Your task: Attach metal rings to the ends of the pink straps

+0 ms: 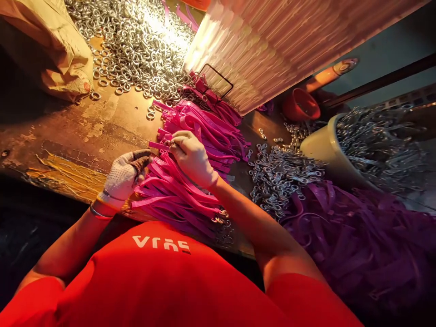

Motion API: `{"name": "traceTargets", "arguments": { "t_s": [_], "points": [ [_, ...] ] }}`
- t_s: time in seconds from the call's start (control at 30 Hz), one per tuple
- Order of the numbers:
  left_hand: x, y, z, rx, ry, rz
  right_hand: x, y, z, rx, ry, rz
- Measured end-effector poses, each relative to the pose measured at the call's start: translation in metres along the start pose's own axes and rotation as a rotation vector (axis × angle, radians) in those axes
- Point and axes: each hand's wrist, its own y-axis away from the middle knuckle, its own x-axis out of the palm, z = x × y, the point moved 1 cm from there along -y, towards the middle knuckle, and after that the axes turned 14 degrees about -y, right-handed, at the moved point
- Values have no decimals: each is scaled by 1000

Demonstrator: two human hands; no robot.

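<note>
My right hand (192,156), in a white glove, pinches a pink strap (157,146) near its end, and the tip sticks out to the left past my fingers. A small metal bit shows at those fingertips, too small to make out. Just left of the strap's tip, my left hand (123,175) has its gloved fingers, dark at the tips, curled together. Whether anything is between them is hidden. Below both hands lies a bundle of pink straps (170,190) with metal clasps (221,217) at its right end. Another pink strap bundle (200,127) lies beyond my right hand.
A heap of metal rings (136,45) covers the far table, beside a tan sack (57,50). A corrugated panel (259,45) slants overhead at right. Metal clasps (282,175) are piled before a tilted bucket (320,145); purple straps (361,240) mound below. A red bowl (299,104) stands behind.
</note>
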Motion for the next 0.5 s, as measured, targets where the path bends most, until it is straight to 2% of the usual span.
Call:
{"name": "traceTargets", "arguments": {
  "t_s": [0.1, 0.27, 0.37, 0.5],
  "points": [
    [16, 3, -3, -3, 134, 77, -2, 36, 27, -17, -345, 10],
    [33, 13, 0, 11, 177, 227, -1, 78, 48, 220, -674, -64],
    [37, 20, -1, 0, 236, 275, -8, 92, 50, 187, -647, -64],
    [45, 27, -8, -38, 318, 300, -21, 103, 51, 52, -343, -118]
  ]
}}
